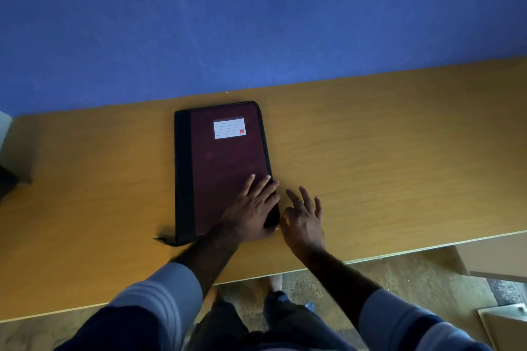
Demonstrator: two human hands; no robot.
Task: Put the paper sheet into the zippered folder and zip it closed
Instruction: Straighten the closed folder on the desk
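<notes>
A dark maroon zippered folder [225,162] with a black spine and a white label lies closed on the wooden table [385,157]. My left hand [252,208] rests flat on the folder's near right corner, fingers spread. Just right of that corner, my right hand [303,221] hovers at the table surface with its fingers apart, thumb and forefinger close to the folder's edge. Whether they pinch a zipper pull I cannot tell. A black zipper tail [165,240] sticks out at the near left corner. No paper sheet is visible.
A blue wall [256,23] rises directly behind the table. The table's front edge [399,255] runs close to my body. A dark object [7,182] sits at the far left. Cardboard boxes [502,319] stand on the floor at lower right.
</notes>
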